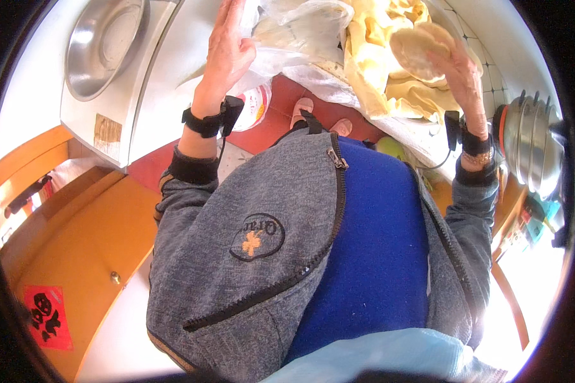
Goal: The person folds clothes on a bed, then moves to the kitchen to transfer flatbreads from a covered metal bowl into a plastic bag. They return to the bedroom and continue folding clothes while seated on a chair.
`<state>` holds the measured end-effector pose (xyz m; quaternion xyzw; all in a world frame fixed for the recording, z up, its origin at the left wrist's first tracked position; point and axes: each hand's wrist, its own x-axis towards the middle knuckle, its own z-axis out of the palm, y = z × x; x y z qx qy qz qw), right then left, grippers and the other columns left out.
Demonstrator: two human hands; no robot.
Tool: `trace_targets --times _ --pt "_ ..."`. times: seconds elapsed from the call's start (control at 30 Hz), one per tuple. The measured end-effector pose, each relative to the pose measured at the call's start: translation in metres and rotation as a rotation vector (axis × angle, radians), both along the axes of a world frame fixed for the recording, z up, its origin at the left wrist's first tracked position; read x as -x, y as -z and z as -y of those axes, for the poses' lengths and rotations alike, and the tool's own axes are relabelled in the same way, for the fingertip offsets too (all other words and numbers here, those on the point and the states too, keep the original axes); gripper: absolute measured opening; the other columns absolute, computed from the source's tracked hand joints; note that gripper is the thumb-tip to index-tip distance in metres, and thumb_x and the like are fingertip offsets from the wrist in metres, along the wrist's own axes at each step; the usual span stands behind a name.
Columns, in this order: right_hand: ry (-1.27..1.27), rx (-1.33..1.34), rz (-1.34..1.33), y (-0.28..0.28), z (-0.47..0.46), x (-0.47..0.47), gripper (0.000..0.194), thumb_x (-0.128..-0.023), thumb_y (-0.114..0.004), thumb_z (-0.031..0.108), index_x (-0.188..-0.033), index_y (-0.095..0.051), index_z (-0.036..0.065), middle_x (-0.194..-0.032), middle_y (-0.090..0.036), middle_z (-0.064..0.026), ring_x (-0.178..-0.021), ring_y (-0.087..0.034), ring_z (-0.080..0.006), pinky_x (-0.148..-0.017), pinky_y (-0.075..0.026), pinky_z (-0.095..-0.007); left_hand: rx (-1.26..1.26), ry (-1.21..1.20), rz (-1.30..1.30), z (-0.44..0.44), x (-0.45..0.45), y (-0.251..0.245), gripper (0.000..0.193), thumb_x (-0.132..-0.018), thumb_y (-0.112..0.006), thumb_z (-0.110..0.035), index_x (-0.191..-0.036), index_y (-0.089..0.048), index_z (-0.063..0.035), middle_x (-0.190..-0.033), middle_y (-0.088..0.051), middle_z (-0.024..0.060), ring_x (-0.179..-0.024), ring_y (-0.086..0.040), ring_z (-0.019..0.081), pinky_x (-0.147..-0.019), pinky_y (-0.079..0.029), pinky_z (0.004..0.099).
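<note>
My left hand [227,55] is raised at the upper left, fingers extended and thumb bent. Its fingertips run past the top edge of the view, and nothing is visible in its grip. Right beside it hangs a clear plastic bag [297,28]; whether they touch, I cannot tell. My right hand [457,72] holds a round, flat, pale piece [419,52], perhaps dough or flatbread, somewhat blurred. Beneath that piece, a crumpled yellow cloth [369,72] is spread on a surface covered with white plastic.
A steel basin [108,45] rests on a white surface at the left. A white bucket [254,107] with printing stands on the red tiled floor [280,119]. Stacked metal pots [532,141] are at the right. An orange wooden cabinet [86,230] lies at the lower left.
</note>
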<state>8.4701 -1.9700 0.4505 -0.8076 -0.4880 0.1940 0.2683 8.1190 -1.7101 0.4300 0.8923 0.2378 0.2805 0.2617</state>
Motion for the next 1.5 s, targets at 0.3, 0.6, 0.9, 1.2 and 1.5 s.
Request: trace_targets --times 0.3,0.6,0.9,1.2,1.5 --pt "-0.516 -0.265 -0.415 0.028 -0.086 0.073 0.045 -0.105 -0.037 0.029 -0.131 -0.066 0.007 -0.143 -0.053 -0.0138 -0.125 -0.057 -0.0239 -0.091 -0.054 -0.035 0.018 0.0 0.063 0.003 -0.01 0.011 0.09 -0.067 -0.046 0.016 -0.155 -0.029 0.0036 -0.157 -0.035 0.0256 -0.149 -0.031 0.0382 -0.124 -0.024 0.0407" --pt "-0.199 0.005 -0.868 0.106 -0.191 0.109 0.035 -0.095 -0.063 0.037 -0.116 -0.071 0.01 -0.11 -0.068 -0.0037 -0.096 -0.069 -0.0157 -0.075 -0.06 -0.0295 0.354 0.231 0.172 0.004 -0.019 -0.007 0.089 -0.069 -0.045 0.012 -0.156 -0.027 0.0037 -0.16 -0.032 0.0212 -0.151 -0.027 0.0309 -0.124 -0.02 0.0377" --pt "0.334 -0.189 -1.256 0.153 -0.221 0.12 0.036 -0.098 -0.058 0.023 -0.123 -0.056 -0.003 -0.128 -0.057 -0.0171 -0.105 -0.068 -0.0309 -0.074 -0.065 -0.0418 0.879 0.152 0.652 0.004 -0.028 0.029 0.091 -0.073 -0.043 0.021 -0.159 -0.026 -0.0025 -0.162 -0.032 0.0119 -0.149 -0.034 0.0226 -0.116 -0.038 0.0336" --pt "0.082 0.143 -1.177 0.138 -0.193 0.109 0.074 -0.098 -0.061 0.02 -0.154 -0.014 0.01 -0.14 -0.048 -0.019 -0.093 -0.07 -0.0371 -0.077 -0.063 -0.0487 1.003 0.096 0.725 -0.004 -0.028 0.039 0.092 -0.07 -0.04 0.019 -0.159 -0.026 -0.0017 -0.162 -0.031 0.0136 -0.147 -0.037 0.0212 -0.112 -0.041 0.0301" --pt "0.618 -0.481 -0.282 0.052 0.004 0.06 0.035 -0.098 -0.064 0.024 -0.127 -0.06 0.004 -0.107 -0.064 -0.0062 -0.093 -0.059 -0.0148 -0.083 -0.051 -0.0314 1.218 0.044 0.731 0.003 -0.029 0.021 0.086 -0.076 -0.039 0.017 -0.159 -0.024 -0.002 -0.162 -0.032 0.0112 -0.138 -0.047 0.02 -0.086 -0.052 0.0221"
